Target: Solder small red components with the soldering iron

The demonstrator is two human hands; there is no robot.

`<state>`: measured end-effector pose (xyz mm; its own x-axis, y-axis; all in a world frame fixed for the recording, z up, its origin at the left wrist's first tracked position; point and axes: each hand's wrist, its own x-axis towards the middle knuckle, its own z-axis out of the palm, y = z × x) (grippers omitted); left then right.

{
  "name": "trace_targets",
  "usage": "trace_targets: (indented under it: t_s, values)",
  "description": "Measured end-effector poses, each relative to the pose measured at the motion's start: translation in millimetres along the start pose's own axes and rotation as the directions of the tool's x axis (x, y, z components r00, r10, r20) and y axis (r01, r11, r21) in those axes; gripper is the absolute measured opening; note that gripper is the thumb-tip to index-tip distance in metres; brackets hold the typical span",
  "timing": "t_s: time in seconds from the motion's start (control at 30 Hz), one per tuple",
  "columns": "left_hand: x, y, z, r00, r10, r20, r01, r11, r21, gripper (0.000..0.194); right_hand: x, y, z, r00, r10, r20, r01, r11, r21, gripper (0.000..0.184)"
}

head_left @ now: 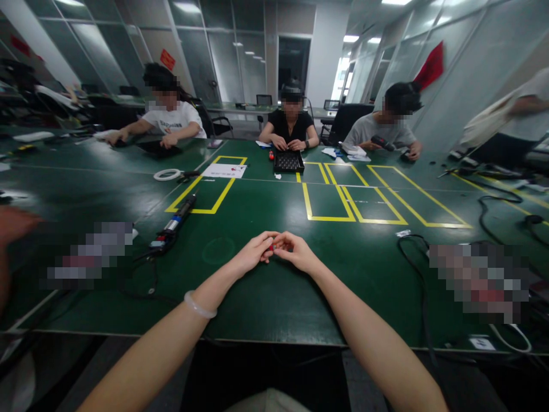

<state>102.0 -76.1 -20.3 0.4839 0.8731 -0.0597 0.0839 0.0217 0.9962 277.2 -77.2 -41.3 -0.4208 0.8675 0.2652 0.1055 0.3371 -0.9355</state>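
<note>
Above the green table, my two hands meet at the middle of the head view. My left hand is closed around a small red part, of which only a bit shows between the fingers. From the other side, the thumb and fingertips of my right hand pinch at that same part. The fingers hide most of it, so its exact kind cannot be made out. A pale bangle circles my left wrist.
A pen-like electric screwdriver with a cable lies to the left. Yellow tape outlines mark the table. Across it, a co-worker handles a black tray; others sit either side. A white sheet and black cable lie about.
</note>
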Motion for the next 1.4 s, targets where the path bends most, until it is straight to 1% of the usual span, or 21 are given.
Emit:
trace_targets:
  t_s: [0.1, 0.17, 0.23, 0.33, 0.43, 0.5, 0.6, 0.83, 0.97, 1.07, 1.23, 1.4]
  values:
    - [0.2, -3.0, 0.0, 1.0, -0.002, -0.008, 0.002, 0.999, 0.043, 0.051, 0.4, 1.9, 2.1, 1.0, 0.012, 0.005, -0.012, 1.0, 0.015, 0.02]
    - [0.6, -3.3, -1.0, 0.999, 0.01, -0.036, -0.007, 0.995, 0.097, 0.054, 1.4, 3.2, 2.0, 0.999, 0.038, -0.011, -0.037, 0.997, 0.073, 0.022]
    - [0.4, -2.5, -2.5, 0.997, 0.052, -0.058, -0.043, 0.987, 0.152, 0.054, 2.7, 3.6, 0.4, 0.996, 0.077, -0.04, -0.071, 0.989, 0.128, 0.024]
    - [-1.7, 0.4, -3.6, 0.986, 0.151, -0.07, -0.129, 0.959, 0.253, 0.045, 4.4, 2.6, -3.9, 0.985, 0.143, -0.101, -0.126, 0.979, 0.159, 0.027]
    - [-4.6, 3.6, -2.4, 0.971, 0.231, -0.058, -0.193, 0.907, 0.373, 0.039, 5.1, 1.8, -6.7, 0.974, 0.18, -0.136, -0.158, 0.974, 0.16, 0.028]
    - [-6.3, 4.9, -1.3, 0.965, 0.258, -0.045, -0.215, 0.879, 0.426, 0.036, 4.8, 2.0, -6.6, 0.974, 0.186, -0.128, -0.164, 0.972, 0.166, 0.027]
    - [-7.7, 5.6, -1.1, 0.961, 0.27, -0.057, -0.215, 0.861, 0.462, 0.026, 4.3, 2.3, -4.7, 0.978, 0.186, -0.093, -0.167, 0.969, 0.184, 0.027]
    - [-6.6, 4.0, -5.1, 0.966, 0.238, -0.101, -0.172, 0.882, 0.438, 0.026, 4.1, 2.8, -4.3, 0.987, 0.131, -0.091, -0.101, 0.955, 0.279, 0.027]
    - [-5.3, 3.4, -6.5, 0.969, 0.217, -0.12, -0.152, 0.902, 0.405, 0.028, 4.2, 7.5, -4.5, 0.992, 0.1, -0.079, -0.072, 0.952, 0.298, 0.029]
    - [-4.2, 2.7, -7.9, 0.976, 0.183, -0.114, -0.133, 0.926, 0.353, 0.031, 4.4, 9.4, -4.3, 0.993, 0.087, -0.078, -0.06, 0.952, 0.299, 0.029]
    - [-1.9, -0.7, -9.5, 0.993, 0.083, -0.079, -0.062, 0.97, 0.234, 0.034, 3.7, 5.1, -4.8, 0.988, 0.13, -0.079, -0.105, 0.959, 0.265, 0.029]
    - [-1.8, -0.6, -6.5, 0.997, 0.056, -0.06, -0.04, 0.97, 0.239, 0.034, 2.9, 2.5, -6.1, 0.986, 0.159, -0.058, -0.143, 0.966, 0.214, 0.031]
